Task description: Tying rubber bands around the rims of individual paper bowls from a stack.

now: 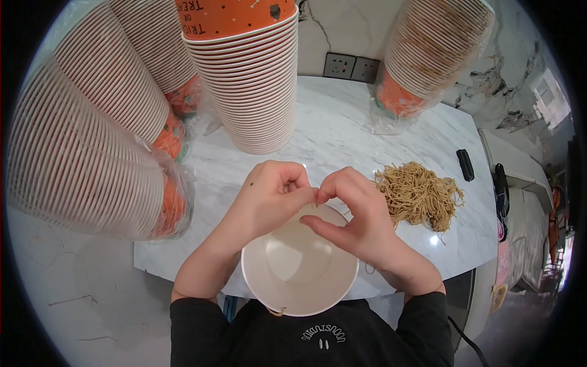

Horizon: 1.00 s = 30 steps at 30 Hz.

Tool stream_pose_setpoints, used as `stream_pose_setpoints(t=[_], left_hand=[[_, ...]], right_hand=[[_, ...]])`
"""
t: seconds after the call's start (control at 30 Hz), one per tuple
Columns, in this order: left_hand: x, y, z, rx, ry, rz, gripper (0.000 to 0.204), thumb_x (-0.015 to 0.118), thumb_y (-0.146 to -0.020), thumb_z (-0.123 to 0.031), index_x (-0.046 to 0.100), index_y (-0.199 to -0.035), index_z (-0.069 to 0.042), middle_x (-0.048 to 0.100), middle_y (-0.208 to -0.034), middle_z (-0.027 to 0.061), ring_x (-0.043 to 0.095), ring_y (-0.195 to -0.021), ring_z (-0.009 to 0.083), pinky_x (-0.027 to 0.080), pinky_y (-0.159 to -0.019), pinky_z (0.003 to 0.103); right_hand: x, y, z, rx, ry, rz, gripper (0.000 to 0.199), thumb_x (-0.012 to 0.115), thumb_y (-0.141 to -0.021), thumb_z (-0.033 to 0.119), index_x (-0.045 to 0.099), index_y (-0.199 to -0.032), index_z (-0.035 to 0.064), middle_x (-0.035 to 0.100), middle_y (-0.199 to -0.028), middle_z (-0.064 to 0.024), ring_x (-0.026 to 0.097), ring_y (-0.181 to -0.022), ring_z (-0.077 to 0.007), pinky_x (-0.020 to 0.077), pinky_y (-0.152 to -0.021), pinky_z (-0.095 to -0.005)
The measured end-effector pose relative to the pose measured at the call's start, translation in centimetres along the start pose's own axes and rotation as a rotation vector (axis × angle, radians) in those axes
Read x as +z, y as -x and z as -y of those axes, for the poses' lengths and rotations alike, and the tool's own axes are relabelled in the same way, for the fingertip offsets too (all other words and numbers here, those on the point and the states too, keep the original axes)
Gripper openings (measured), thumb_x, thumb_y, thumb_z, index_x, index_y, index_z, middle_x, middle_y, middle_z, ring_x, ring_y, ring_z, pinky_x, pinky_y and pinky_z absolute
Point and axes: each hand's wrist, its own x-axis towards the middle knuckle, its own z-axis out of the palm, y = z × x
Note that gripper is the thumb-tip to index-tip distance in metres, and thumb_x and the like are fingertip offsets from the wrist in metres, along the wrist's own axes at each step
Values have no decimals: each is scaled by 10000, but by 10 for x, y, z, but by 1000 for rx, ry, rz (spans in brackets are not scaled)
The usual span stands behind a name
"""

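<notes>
1. Because the white bucket [263,269] looks like thin paperboard, it is probably light and easily dented; its rim seems the best hold.
2. It sits at the table's [342,134] near edge, left of the tan cords [419,199].
3. Forearms [205,263] converge; the left hand [266,199] pinches over the far rim; the right hand [364,217] meets it, thumb spread; what's pinched, I cannot tell.

Along the lower edge of the frame we see a black top [257,342], its short black sleeves [195,327] ending near the elbows. Just right of the lower center, we make out a white print [323,334] on the fabric: an arc of lettering above two short upright strokes. Both forearms [205,263] are bare.
</notes>
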Motion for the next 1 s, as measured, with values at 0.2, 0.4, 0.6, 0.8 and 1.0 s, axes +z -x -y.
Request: stream_pose_setpoints(t=[0.2,0.4,0.6,0.8,1.0], left_hand=[[0,0,-1,54,-95,-46,163,728,-889,-84,652,-767,-9,622,-690,-34,545,-643,22,414,-572,210],[-1,-1,1,62,-78,-69,171,722,-861,-103,673,-764,29,621,-621,17,564,-602,59,441,-553,253],[-1,0,-1,42,-52,-28,116,726,-886,-43,660,-799,-4,639,-734,-44,553,-671,1,428,-584,188],[-1,1,-5,27,-35,-6,99,728,-820,-64,668,-817,15,633,-700,-6,553,-647,30,448,-589,224],[5,5,-11,127,-227,-79,81,701,-795,-19,638,-846,-19,569,-715,-58,438,-631,2,356,-557,206]], right_hand=[[8,3,-8,-56,26,-115,207,824,-790,44,665,-923,53,667,-928,-71,672,-827,-279,537,-666,-375],[11,3,-6,-51,48,-135,194,815,-788,24,684,-928,53,678,-930,-63,682,-824,-270,546,-668,-372],[11,3,-10,-96,59,-149,197,792,-772,-3,665,-915,43,673,-939,-65,683,-808,-264,545,-656,-364],[11,3,-6,-79,27,-132,205,778,-771,-12,649,-921,42,656,-923,-68,676,-763,-274,538,-625,-356],[10,2,-11,-102,74,-120,213,774,-766,-12,643,-925,44,646,-911,-76,673,-786,-275,535,-633,-361]])
